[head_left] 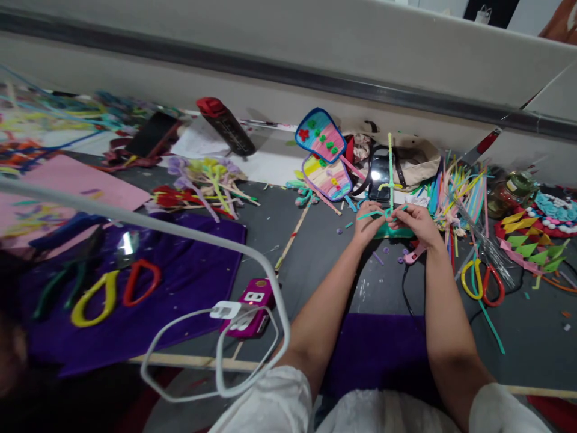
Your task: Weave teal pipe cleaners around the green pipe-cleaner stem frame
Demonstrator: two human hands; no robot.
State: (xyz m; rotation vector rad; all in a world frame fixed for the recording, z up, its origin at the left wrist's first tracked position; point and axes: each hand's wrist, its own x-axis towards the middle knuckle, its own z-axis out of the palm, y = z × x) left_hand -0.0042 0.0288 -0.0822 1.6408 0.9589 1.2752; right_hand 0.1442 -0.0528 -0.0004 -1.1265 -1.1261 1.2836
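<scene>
Both hands meet over the grey table, with their fingers pinched around a teal pipe cleaner (372,214). My left hand (370,225) grips it on the left, where one end sticks out past the fingers. My right hand (417,224) pinches it close to a bend in the middle. A light green pipe cleaner stem (390,162) rises upright from between the hands, with a short yellow crosspiece (390,186) on it. Under the hands lies a green piece, mostly covered. The pink handle of a corded tool (413,255) rests beneath my right wrist.
Pipe cleaner bundles (464,192) and yellow-red scissors (482,282) lie at right. Two decorated fan shapes (321,135) lean near a beige bag (421,159). At left are a bottle (225,126), a purple cloth (180,325), a magenta power strip (256,297) and a looping white cable (243,249).
</scene>
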